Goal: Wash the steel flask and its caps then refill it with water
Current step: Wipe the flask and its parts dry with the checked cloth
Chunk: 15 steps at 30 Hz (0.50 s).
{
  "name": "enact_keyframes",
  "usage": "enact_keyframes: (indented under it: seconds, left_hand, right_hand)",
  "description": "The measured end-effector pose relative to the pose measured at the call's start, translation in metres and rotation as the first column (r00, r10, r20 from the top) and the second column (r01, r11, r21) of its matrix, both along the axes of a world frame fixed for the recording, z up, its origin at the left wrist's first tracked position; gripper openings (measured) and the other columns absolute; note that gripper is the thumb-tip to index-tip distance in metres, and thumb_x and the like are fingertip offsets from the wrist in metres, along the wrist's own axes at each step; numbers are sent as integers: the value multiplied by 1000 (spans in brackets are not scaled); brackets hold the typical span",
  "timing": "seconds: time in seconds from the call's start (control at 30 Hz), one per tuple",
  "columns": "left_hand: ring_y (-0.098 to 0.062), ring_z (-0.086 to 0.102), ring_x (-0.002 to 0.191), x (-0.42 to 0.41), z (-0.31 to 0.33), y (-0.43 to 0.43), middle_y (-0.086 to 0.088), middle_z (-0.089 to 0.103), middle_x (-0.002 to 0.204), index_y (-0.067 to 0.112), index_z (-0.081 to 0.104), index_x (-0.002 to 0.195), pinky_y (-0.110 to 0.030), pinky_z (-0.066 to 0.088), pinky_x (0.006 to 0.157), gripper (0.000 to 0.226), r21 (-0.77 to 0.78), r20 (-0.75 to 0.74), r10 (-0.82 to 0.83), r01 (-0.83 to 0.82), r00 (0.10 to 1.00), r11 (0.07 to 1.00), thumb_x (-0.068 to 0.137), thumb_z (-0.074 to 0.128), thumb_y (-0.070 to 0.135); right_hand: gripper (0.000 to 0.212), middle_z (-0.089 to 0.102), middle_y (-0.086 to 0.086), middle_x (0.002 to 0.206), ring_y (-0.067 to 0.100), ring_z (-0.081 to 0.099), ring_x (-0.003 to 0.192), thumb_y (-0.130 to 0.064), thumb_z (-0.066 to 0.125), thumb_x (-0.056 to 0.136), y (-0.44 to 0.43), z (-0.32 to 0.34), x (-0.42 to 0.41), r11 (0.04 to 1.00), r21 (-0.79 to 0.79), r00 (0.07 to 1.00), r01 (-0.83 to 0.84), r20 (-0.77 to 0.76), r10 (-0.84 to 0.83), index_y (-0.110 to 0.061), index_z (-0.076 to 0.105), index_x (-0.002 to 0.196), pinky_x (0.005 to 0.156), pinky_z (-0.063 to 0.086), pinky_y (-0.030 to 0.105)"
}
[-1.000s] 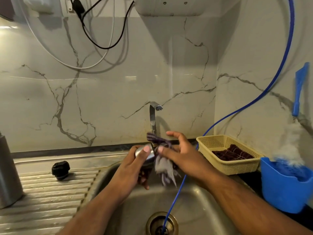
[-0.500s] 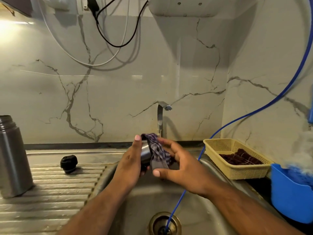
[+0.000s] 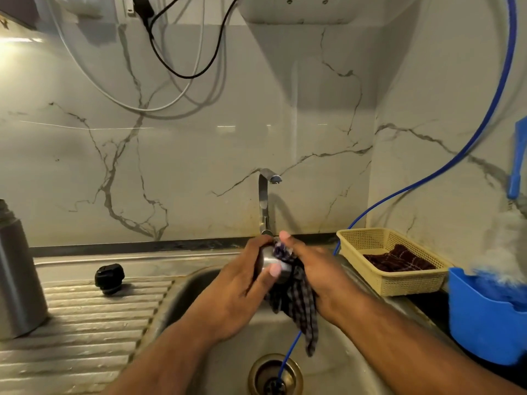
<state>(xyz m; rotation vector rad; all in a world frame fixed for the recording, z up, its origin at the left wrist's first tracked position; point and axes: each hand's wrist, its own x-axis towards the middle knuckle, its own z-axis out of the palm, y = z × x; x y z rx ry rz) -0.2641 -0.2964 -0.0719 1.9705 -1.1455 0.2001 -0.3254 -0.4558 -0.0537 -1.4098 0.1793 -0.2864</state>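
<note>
The light is warm and a bit dim, and the brightest glow sits on the marble wall point(image 3: 199, 152) near its top left corner. The white box point(image 3: 299, 10) up high and the tap point(image 3: 263, 201) drop soft grey shadows on that wall. The picture bends at its edges, where the steel flask point(image 3: 17, 280) looks soft and the fluffy brush point(image 3: 502, 252) is a blur.

Left hand point(image 3: 236, 292) and right hand point(image 3: 319, 269) meet — fingers point(image 3: 258, 243) curled.
</note>
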Motion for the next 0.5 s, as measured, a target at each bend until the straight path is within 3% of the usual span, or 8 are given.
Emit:
enact_keyframes:
  seconds: [0.1,0.2,0.23,0.3,0.37,0.4,0.43,0.5]
  left_hand:
    - [10,60,101,4,-1,0,17,64,113,45,32,136,-8,47,78,41,9,65,12,-12,998,1000,100,32,63]
    - [2,58,63,-6,-4,-10,8,61,82,30,45,127,-14,44,56,45,-216,-253,-38,-19,967,976,98,32,62]
    - [-1,51,54,-8,-4,-12,7,58,75,24,50,122,-18,40,51,53,-278,-427,-91,-35,899,960,98,31,67]
    - [-7,36,49,-4,-2,-9,1,51,66,12,61,108,-23,30,44,65,-406,-733,-258,-100,629,909,99,31,69]
    - [-8,27,47,0,4,-3,-3,48,65,8,64,106,-20,24,39,66,-421,-855,-348,-124,384,899,100,33,66]
    - [-8,26,46,-1,7,0,-4,48,65,8,64,108,-19,23,38,69,-401,-869,-347,-92,353,911,98,32,69]
    - [-9,28,46,-3,9,2,-5,50,65,9,64,109,-19,24,38,74,-370,-864,-324,-48,386,928,96,28,73]
    - [-14,46,50,-8,11,2,-5,63,73,19,63,116,-23,38,43,75,-257,-747,-214,24,630,966,93,22,77]
  right_hand:
    - [42,79,11,100,31,76,97,-51,69,90,-3,0,1,1000,24,1000,-12,-28,13,-14,78,107,99,55,52]
    - [41,79,-2,104,15,73,103,-59,63,90,0,0,0,962,-274,993,21,114,10,-25,77,109,102,53,46]
    - [41,77,-6,106,9,71,104,-60,62,90,1,-1,-1,909,-412,988,53,151,11,-28,75,113,102,53,42]
    - [39,64,-13,113,3,63,107,-61,61,91,-1,-4,-1,712,-696,984,92,175,45,-37,65,123,101,52,34]
    - [42,50,-14,113,9,54,110,-69,59,88,-4,-7,-2,483,-870,981,94,164,105,-47,57,124,96,49,32]
    - [45,49,-15,112,11,52,110,-73,56,85,-6,-7,-2,422,-901,979,99,164,121,-50,55,124,95,48,32]
    - [45,51,-15,111,11,53,109,-74,56,84,-7,-6,-2,427,-897,976,116,183,119,-50,57,122,93,48,31]
    - [36,66,-13,106,6,64,102,-64,63,89,-7,-2,-5,616,-772,964,158,256,73,-41,68,115,89,51,25]
